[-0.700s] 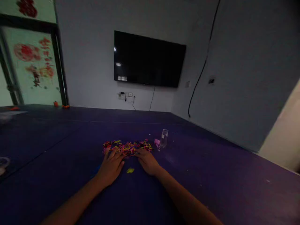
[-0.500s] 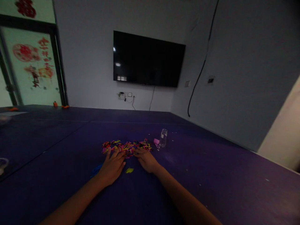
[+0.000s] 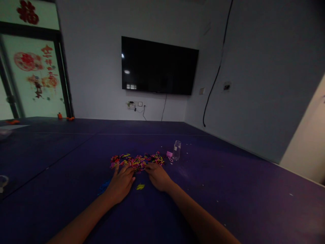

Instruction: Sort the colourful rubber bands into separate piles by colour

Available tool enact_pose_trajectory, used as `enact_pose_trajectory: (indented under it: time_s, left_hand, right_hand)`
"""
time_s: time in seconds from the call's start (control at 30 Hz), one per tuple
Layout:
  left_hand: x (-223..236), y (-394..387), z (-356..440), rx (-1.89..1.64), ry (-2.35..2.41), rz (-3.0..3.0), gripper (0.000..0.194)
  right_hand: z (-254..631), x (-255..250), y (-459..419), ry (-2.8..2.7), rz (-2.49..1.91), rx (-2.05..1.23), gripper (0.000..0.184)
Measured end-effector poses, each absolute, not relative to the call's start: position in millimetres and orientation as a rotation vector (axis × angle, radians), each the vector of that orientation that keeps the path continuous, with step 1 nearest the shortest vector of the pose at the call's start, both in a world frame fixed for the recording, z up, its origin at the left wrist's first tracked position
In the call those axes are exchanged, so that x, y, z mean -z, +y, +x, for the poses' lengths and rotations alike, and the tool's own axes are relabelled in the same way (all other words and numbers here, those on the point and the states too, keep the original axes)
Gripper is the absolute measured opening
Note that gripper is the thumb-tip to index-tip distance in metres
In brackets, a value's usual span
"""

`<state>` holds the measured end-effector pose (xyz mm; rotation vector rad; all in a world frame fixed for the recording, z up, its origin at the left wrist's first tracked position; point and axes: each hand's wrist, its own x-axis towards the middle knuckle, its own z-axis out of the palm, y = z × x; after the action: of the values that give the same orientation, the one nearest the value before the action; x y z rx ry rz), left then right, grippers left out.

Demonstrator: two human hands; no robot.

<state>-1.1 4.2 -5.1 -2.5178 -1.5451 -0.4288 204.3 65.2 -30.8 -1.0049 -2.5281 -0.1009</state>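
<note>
A long pile of small colourful elastic bands (image 3: 139,160), pink, yellow, red and dark, lies on the purple floor. My left hand (image 3: 122,182) rests at its near left edge, fingers spread, fingertips on the bands. Across from it, my right hand (image 3: 157,176) reaches in from the right with fingers stretched into the pile's near side; nothing shows held in either hand. A small bunch of yellow-green bands (image 3: 140,186) lies between my wrists. Blue bands (image 3: 103,187) sit left of my left hand, partly hidden by it.
A clear plastic bottle (image 3: 177,150) stands right of the pile beside a pink piece (image 3: 169,154). White specks dot the floor to the right. A roll-like ring (image 3: 4,180) is at the left edge. Behind are a wall-mounted television (image 3: 159,66) and a hanging black cable (image 3: 215,78).
The view has tilted slightly upward. My right hand's fingers have shifted slightly at the pile's near edge; my left hand stays nearly in place.
</note>
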Motion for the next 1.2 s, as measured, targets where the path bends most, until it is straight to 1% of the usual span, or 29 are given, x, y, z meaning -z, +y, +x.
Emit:
enact_pose_trajectory:
  time_s: [0.33,0.43,0.57,0.8,1.0,1.1,1.2]
  left_hand:
    - [6.3,0.9,-4.4,0.554,-1.471,-2.476,0.038]
    - [6.2,-5.7,-1.6,0.615,-1.376,-2.555,0.036]
    - [2.2,-19.2,8.7,0.680,-1.249,-2.720,0.029]
    - [-0.6,-29.8,17.5,0.814,-1.165,-2.785,0.028]
    - [3.4,-22.1,12.0,0.856,-1.311,-2.562,0.032]
    - [5.4,-15.4,6.2,0.787,-1.476,-2.381,0.033]
    - [8.4,-8.7,0.1,0.687,-1.559,-2.326,0.033]
  right_hand:
    - [203.1,21.2,55.7,-2.543,-1.059,0.125,0.038]
    - [203.4,21.6,54.6,-2.530,-1.071,0.099,0.038]
    - [203.9,25.3,54.3,-2.489,-1.085,0.051,0.037]
    - [204.2,24.2,54.3,-2.453,-1.080,0.003,0.034]
    - [204.3,23.2,52.9,-2.433,-1.117,0.037,0.034]
    - [204.4,25.3,53.3,-2.424,-1.123,0.040,0.035]
    - [204.3,25.2,53.7,-2.420,-1.134,0.045,0.036]
